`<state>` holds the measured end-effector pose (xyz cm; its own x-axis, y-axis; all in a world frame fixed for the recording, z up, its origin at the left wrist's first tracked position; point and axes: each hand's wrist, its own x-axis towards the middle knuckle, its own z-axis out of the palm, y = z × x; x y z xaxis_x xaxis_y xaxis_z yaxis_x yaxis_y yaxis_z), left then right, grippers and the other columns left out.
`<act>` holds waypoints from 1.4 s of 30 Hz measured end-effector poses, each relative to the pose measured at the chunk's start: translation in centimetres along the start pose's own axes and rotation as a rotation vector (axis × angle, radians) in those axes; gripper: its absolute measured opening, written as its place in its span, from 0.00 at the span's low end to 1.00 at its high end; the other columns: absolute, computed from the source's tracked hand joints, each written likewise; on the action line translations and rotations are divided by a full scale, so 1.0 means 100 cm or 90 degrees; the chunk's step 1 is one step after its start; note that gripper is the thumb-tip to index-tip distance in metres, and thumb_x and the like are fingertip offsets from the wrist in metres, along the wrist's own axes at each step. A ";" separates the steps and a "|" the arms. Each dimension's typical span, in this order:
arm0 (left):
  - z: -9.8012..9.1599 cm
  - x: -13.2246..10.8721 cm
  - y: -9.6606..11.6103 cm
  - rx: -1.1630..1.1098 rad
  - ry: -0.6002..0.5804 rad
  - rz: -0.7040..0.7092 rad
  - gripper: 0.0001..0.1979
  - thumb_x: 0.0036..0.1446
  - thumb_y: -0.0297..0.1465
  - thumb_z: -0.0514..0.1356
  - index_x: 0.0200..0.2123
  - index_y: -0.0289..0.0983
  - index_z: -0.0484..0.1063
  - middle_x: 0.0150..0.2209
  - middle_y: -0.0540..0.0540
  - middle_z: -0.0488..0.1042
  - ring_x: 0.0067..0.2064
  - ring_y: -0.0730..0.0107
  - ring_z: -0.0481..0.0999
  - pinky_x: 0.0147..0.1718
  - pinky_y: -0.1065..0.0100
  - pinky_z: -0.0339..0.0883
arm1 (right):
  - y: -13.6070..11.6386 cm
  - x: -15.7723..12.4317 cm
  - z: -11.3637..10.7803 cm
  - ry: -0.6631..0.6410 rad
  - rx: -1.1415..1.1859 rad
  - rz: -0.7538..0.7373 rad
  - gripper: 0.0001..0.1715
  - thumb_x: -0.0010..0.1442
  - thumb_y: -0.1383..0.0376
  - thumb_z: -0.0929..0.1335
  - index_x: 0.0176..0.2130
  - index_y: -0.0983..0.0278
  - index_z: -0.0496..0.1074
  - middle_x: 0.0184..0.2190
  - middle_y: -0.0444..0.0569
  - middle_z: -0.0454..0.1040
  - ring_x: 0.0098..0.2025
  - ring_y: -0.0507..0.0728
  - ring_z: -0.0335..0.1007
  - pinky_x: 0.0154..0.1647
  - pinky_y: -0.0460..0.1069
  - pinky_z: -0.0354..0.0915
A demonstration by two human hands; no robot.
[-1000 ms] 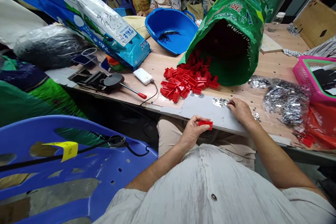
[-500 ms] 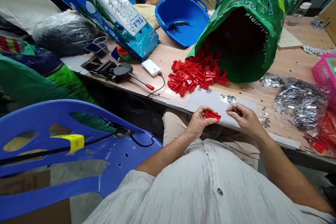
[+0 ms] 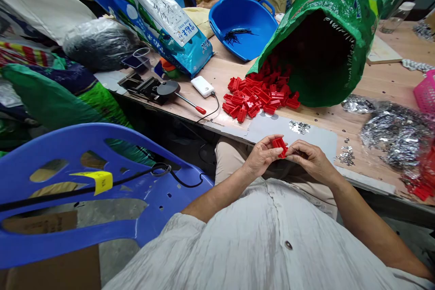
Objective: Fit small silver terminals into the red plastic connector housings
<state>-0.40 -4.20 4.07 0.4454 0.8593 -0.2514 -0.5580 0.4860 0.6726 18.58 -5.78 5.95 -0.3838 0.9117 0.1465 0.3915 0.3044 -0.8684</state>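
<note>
A small red plastic housing (image 3: 280, 146), trough-shaped, is pinched between the thumb and fingers of my left hand (image 3: 261, 159) just above my lap at the table edge. My right hand (image 3: 311, 161) meets it from the right, thumb and fingertips closed at the housing's right end. Whatever sits between those fingertips is too small to make out. Just beyond both hands lies a grey sheet (image 3: 321, 139) with a cluster of small shiny metal pieces (image 3: 299, 127) on it. Many more red housings (image 3: 253, 96) spill in a heap from a green sack (image 3: 369, 22).
Left of the heap are a white power bank (image 3: 203, 86) with a cable and a black hand press (image 3: 168, 88) with a red-tipped lever. A blue basin (image 3: 217, 20) stands behind. Bagged metal pieces (image 3: 396, 131) lie right. A blue chair (image 3: 136, 208) is at my left.
My right hand has moved left to the red housing, with its fingertips now against it. My left hand has tilted the housing more upright. The view has shifted slightly left.
</note>
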 end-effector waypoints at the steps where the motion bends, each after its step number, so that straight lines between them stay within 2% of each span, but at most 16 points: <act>1: 0.000 0.000 -0.001 0.004 -0.002 0.000 0.25 0.42 0.26 0.72 0.47 0.37 0.74 0.39 0.45 0.78 0.44 0.66 0.77 0.48 0.63 0.66 | 0.001 0.000 -0.001 -0.008 -0.006 -0.010 0.09 0.63 0.58 0.67 0.37 0.59 0.74 0.34 0.48 0.74 0.36 0.56 0.69 0.38 0.51 0.65; 8: 0.001 0.002 -0.004 0.049 -0.017 0.029 0.25 0.42 0.27 0.72 0.47 0.39 0.76 0.41 0.46 0.79 0.47 0.64 0.76 0.51 0.62 0.64 | 0.008 -0.004 -0.002 -0.017 -0.018 0.020 0.11 0.63 0.56 0.67 0.40 0.59 0.74 0.37 0.49 0.76 0.35 0.55 0.69 0.37 0.50 0.65; 17: -0.005 0.007 -0.009 0.126 -0.036 0.086 0.25 0.43 0.29 0.72 0.47 0.39 0.74 0.42 0.45 0.79 0.45 0.66 0.77 0.50 0.63 0.66 | 0.013 -0.009 -0.002 0.012 0.024 0.119 0.14 0.61 0.53 0.68 0.40 0.60 0.69 0.29 0.42 0.71 0.26 0.51 0.59 0.28 0.47 0.57; 19: -0.009 0.009 -0.011 0.169 -0.048 0.109 0.24 0.44 0.28 0.72 0.46 0.39 0.72 0.44 0.45 0.78 0.44 0.67 0.77 0.48 0.64 0.67 | 0.014 -0.009 -0.003 0.020 -0.008 0.118 0.15 0.64 0.53 0.66 0.44 0.60 0.69 0.32 0.44 0.72 0.28 0.52 0.62 0.31 0.48 0.60; 22: -0.019 0.016 -0.013 0.272 -0.064 0.157 0.23 0.45 0.29 0.71 0.45 0.39 0.70 0.46 0.44 0.76 0.43 0.69 0.76 0.48 0.65 0.67 | 0.020 -0.010 -0.002 0.040 -0.079 0.077 0.17 0.67 0.56 0.60 0.50 0.59 0.70 0.41 0.50 0.72 0.41 0.56 0.68 0.44 0.52 0.65; 24: -0.026 0.022 -0.013 0.366 -0.070 0.202 0.20 0.47 0.29 0.69 0.45 0.39 0.70 0.46 0.45 0.76 0.43 0.70 0.76 0.49 0.65 0.67 | 0.026 -0.010 0.001 0.051 -0.132 0.063 0.19 0.68 0.57 0.59 0.52 0.59 0.71 0.42 0.52 0.71 0.45 0.58 0.69 0.48 0.53 0.65; 27: -0.034 0.032 -0.010 0.519 -0.064 0.248 0.18 0.48 0.28 0.67 0.44 0.39 0.72 0.44 0.46 0.75 0.44 0.69 0.75 0.49 0.66 0.66 | 0.037 -0.011 0.006 0.052 -0.198 0.070 0.20 0.67 0.59 0.59 0.54 0.58 0.71 0.39 0.52 0.72 0.42 0.59 0.71 0.45 0.54 0.66; 29: -0.037 0.038 -0.008 0.585 -0.055 0.248 0.19 0.47 0.28 0.67 0.45 0.40 0.73 0.43 0.48 0.76 0.44 0.68 0.75 0.49 0.67 0.66 | 0.042 -0.011 0.008 0.054 -0.230 0.078 0.19 0.66 0.59 0.61 0.53 0.58 0.72 0.40 0.52 0.75 0.40 0.59 0.72 0.44 0.54 0.67; 33: -0.038 0.046 -0.003 0.645 -0.074 0.237 0.20 0.46 0.28 0.67 0.45 0.41 0.75 0.42 0.48 0.77 0.43 0.67 0.75 0.49 0.67 0.65 | 0.048 -0.007 0.010 0.045 -0.269 0.089 0.15 0.64 0.60 0.63 0.46 0.58 0.75 0.41 0.51 0.78 0.41 0.60 0.75 0.44 0.55 0.68; 36: -0.039 0.049 -0.002 0.687 -0.106 0.250 0.19 0.47 0.28 0.67 0.45 0.41 0.77 0.43 0.48 0.78 0.43 0.66 0.76 0.50 0.67 0.64 | 0.049 -0.004 0.010 0.027 -0.267 0.088 0.15 0.64 0.61 0.63 0.45 0.58 0.76 0.42 0.50 0.79 0.43 0.60 0.75 0.45 0.54 0.68; 42: -0.044 0.052 -0.002 0.725 -0.119 0.251 0.19 0.47 0.30 0.67 0.46 0.41 0.77 0.43 0.48 0.79 0.43 0.67 0.76 0.47 0.68 0.65 | 0.050 0.001 0.011 0.008 -0.275 0.081 0.14 0.64 0.63 0.63 0.44 0.58 0.77 0.42 0.49 0.78 0.43 0.59 0.75 0.45 0.54 0.68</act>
<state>-1.04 0.83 -0.40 0.5306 0.8345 0.1487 0.2134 -0.3013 0.9294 19.59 -4.52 1.07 -0.2999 0.9521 0.0593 0.7490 0.2735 -0.6035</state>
